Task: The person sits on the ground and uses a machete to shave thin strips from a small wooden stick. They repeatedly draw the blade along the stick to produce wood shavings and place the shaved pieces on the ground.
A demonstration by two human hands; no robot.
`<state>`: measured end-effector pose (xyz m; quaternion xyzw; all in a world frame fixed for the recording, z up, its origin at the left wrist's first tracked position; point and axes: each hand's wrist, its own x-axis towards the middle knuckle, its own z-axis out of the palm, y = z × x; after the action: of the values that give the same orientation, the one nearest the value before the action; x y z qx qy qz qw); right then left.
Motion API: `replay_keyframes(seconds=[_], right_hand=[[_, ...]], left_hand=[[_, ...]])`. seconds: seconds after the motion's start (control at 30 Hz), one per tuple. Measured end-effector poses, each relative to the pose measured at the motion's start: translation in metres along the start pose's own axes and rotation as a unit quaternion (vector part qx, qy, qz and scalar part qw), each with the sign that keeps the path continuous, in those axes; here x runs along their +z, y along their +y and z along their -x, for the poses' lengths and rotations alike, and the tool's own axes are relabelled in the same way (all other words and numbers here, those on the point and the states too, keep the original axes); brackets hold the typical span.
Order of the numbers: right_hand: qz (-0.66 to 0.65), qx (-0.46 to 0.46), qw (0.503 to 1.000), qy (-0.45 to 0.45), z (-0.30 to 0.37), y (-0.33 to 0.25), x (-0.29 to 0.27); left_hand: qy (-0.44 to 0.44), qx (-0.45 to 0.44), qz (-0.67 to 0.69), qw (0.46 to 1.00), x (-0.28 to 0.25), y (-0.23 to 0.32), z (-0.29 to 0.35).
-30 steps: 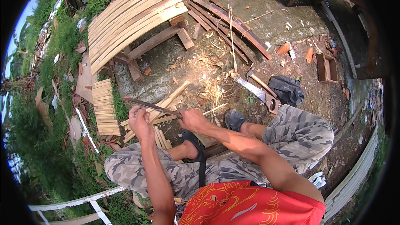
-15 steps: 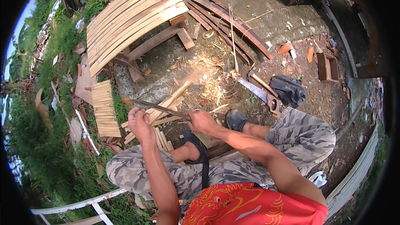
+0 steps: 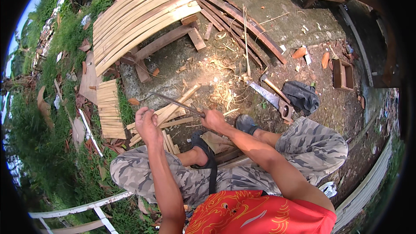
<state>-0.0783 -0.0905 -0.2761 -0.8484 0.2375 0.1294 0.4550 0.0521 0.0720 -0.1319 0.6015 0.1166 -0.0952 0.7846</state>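
Observation:
My right hand (image 3: 214, 120) is wrapped round the handle of a machete (image 3: 177, 105). Its long dark blade points left and away, and looks thin, seen nearly edge-on. My left hand (image 3: 147, 125) is raised just nearer to me than the blade's far half, apart from it. The left fingers are curled in; whatever they may pinch is too small to make out. Below both hands lie pale split wood strips (image 3: 173, 112), crossed in a loose pile between my left foot and the grass. A wood block (image 3: 216, 142) lies beside my left shoe.
A slatted bench (image 3: 143, 21) stands ahead left, with a stack of short slats (image 3: 110, 110) nearer. Shavings (image 3: 223, 93) cover the ground ahead. A handsaw (image 3: 271, 97), a hammer (image 3: 275, 87) and a black bag (image 3: 301, 96) lie right. Dark planks (image 3: 242, 26) lie farther off.
The machete blade has turned from its broad side to nearly edge-on, its tip shifting right and away. My right hand has moved slightly right and away; the left stays curled.

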Motion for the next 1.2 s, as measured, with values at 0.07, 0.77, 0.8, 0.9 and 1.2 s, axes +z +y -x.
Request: replay_keyframes(seconds=[0.07,0.77,0.8,0.9,1.2], right_hand=[[0.0,0.045,0.999,0.015,-0.004,0.007,-0.002],[0.022,0.149,0.988,0.022,-0.02,0.026,0.011],[0.021,0.095,0.995,0.001,-0.019,0.029,0.01],[0.04,0.037,0.998,-0.017,-0.017,0.028,0.008],[0.013,0.085,0.996,-0.033,-0.018,0.039,0.003]], left_hand=[[0.022,-0.009,-0.017,1.0,-0.002,0.002,0.001],[0.048,-0.023,-0.011,0.999,0.003,0.002,-0.004],[0.036,-0.003,0.0,0.999,0.003,0.002,-0.003],[0.039,0.004,-0.001,0.999,0.006,0.003,-0.003],[0.05,0.002,-0.004,0.999,0.006,0.003,0.001]])
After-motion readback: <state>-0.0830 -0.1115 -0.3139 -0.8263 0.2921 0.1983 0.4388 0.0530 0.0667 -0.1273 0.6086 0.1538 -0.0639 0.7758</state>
